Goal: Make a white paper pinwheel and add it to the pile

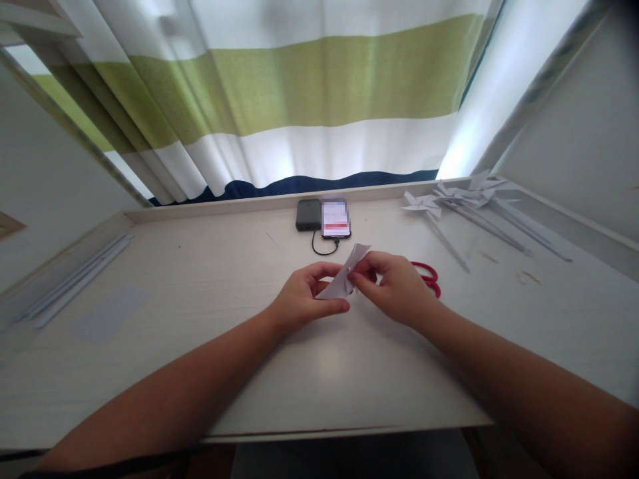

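Note:
A small piece of white folded paper [342, 282] is held up between both hands above the middle of the desk. My left hand [304, 296] grips its lower left part, thumb below and fingers behind. With thumb and forefinger, my right hand [392, 283] pinches the paper near its centre. The paper's upper corner sticks up past the right fingertips. Partly behind the right hand lie scissors, whose red handles [432, 279] show; the blades are hidden.
At the back of the white desk [319, 406] lie a black power bank [308, 215] and a phone [335, 219], joined by a cable. Several paper pinwheels [423, 205] on sticks rest at the right. Rolled paper sticks [82, 283] and paper sheets [112, 313] lie at the left.

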Demonstrator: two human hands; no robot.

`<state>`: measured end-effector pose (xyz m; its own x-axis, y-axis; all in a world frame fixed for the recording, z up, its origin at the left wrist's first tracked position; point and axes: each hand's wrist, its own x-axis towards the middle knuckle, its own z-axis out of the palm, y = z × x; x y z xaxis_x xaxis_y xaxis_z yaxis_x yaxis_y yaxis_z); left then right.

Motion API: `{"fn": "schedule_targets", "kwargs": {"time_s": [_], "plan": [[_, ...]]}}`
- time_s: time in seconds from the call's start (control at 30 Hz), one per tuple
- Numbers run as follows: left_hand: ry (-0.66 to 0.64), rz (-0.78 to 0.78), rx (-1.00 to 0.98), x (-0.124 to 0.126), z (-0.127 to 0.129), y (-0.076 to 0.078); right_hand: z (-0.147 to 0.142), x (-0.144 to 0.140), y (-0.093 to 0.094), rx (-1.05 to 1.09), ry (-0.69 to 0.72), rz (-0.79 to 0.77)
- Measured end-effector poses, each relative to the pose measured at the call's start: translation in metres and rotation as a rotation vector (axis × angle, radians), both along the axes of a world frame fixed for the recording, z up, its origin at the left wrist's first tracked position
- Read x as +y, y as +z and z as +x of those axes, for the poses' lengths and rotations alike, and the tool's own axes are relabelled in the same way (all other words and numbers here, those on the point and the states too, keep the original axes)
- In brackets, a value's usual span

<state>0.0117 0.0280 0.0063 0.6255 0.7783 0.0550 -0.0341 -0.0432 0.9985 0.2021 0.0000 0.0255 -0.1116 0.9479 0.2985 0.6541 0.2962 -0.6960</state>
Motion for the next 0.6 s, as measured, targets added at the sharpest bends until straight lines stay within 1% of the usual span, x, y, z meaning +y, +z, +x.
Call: {"fn": "schedule_targets", "kwargs": {"time_s": [0.1,0.2,0.3,0.43,0.6], "plan": [[-0.063,-0.065,-0.044,0.0007,-0.002,-0.0005,0.0007,0.0007,-0.0004,-0.005,-0.01,0.007],[-0.083,-0.107,-0.097,0.001,-0.0027,-0.0008,0.0008,0.0009,-0.001,-0.013,0.011,0.008],[-0.05,-0.101,-0.093,-0.0007,-0.0015,0.0002,0.0,0.0004,-0.0016,-0.024,0.027,0.01],[0.038,-0.075,-0.043,-0.0038,0.0021,0.0021,-0.0011,0.0,-0.0028,-0.04,0.016,0.025],[0.095,-0.006,-0.017,-0.0016,0.0041,0.0012,-0.0007,0.0014,-0.0055,-0.057,0.033,0.037]]}}
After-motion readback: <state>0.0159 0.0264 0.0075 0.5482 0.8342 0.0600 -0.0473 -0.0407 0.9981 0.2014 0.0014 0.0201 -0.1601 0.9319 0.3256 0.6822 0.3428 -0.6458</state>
